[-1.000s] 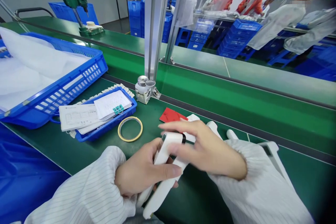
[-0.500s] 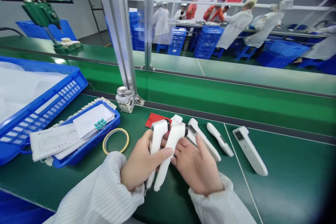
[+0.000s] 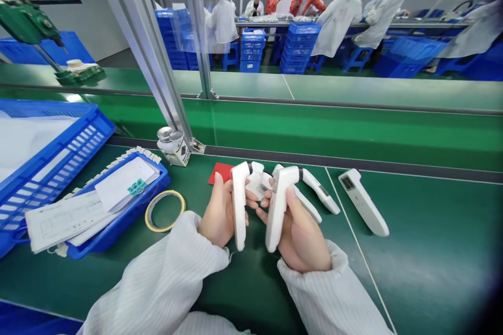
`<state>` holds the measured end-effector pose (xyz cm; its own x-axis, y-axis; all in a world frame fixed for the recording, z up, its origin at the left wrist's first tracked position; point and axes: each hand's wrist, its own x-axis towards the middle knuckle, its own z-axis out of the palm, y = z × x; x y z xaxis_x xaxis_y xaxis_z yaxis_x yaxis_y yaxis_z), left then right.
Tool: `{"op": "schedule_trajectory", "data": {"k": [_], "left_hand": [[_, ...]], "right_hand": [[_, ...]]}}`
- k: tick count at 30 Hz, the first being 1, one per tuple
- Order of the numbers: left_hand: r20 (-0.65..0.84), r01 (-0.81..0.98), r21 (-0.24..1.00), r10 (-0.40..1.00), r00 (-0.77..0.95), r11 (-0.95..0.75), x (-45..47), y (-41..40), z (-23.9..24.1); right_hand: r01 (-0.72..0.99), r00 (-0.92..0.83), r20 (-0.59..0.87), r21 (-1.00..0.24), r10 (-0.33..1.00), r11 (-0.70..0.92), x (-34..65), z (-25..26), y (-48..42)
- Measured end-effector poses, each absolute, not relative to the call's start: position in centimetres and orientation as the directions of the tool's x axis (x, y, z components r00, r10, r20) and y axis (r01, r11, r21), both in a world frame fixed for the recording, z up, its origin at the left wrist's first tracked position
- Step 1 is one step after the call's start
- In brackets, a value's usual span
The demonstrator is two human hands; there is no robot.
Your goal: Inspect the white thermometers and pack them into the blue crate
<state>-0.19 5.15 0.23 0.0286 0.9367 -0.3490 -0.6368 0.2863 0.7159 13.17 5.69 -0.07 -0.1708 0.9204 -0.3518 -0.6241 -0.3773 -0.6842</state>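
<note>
My left hand (image 3: 220,214) is closed around a white infrared thermometer (image 3: 239,204), held upright with its dark-tipped head pointing right. In my right hand (image 3: 301,235) is a second white infrared thermometer (image 3: 281,209), tilted a little, its black tip also facing right. The two are held apart, side by side above the green table (image 3: 243,293). Behind my hands lie more white thermometers, partly hidden. One thermometer (image 3: 320,191) lies on its side just beyond my right hand, and another thermometer (image 3: 363,201) with a small dark screen lies farther right. A red booklet (image 3: 217,171) shows behind my left hand.
A yellowish tape roll (image 3: 148,214) lies left of my hands, near a blue basket (image 3: 157,188) of papers. Farther left stands a larger blue crate (image 3: 84,144). A small metal-topped bottle (image 3: 165,141) stands by the metal post (image 3: 137,42). Several people work beyond the partition.
Both thermometers were in my left hand; my right hand, then open beside them, now holds one, moved apart to the right. The camera view has shifted slightly.
</note>
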Motion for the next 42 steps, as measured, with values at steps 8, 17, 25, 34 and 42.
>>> {"op": "schedule_trajectory", "data": {"k": [8, 17, 25, 34, 42], "left_hand": [[-0.385, -0.744, 0.565, 0.911, 0.144, 0.357, -0.9, 5.2, 0.2], [-0.371, -0.678, 0.634, 0.916, 0.153, 0.370, -1.1, 5.0, 0.2], [-0.280, -0.583, 0.784, 0.960, -0.022, 0.215, -1.0, 4.1, 0.2], [-0.413, -0.662, 0.629, 0.896, 0.162, 0.409, -1.1, 4.6, 0.3], [-0.353, -0.746, 0.527, 0.904, 0.242, 0.406, -1.2, 4.5, 0.3]], "right_hand": [[-0.566, -0.338, -0.385, -0.646, 0.859, -0.512, 11.9, 0.3, 4.9], [-0.540, -0.418, -0.217, -0.722, 0.882, -0.433, 12.0, 0.1, 4.7], [-0.587, -0.379, -0.221, -0.693, 0.899, -0.418, 12.1, 0.9, 4.4], [-0.647, -0.366, -0.257, -0.620, 0.894, -0.443, 12.9, 0.9, 5.3], [-0.624, -0.402, -0.235, -0.637, 0.885, -0.452, 12.9, 1.6, 5.2]]}}
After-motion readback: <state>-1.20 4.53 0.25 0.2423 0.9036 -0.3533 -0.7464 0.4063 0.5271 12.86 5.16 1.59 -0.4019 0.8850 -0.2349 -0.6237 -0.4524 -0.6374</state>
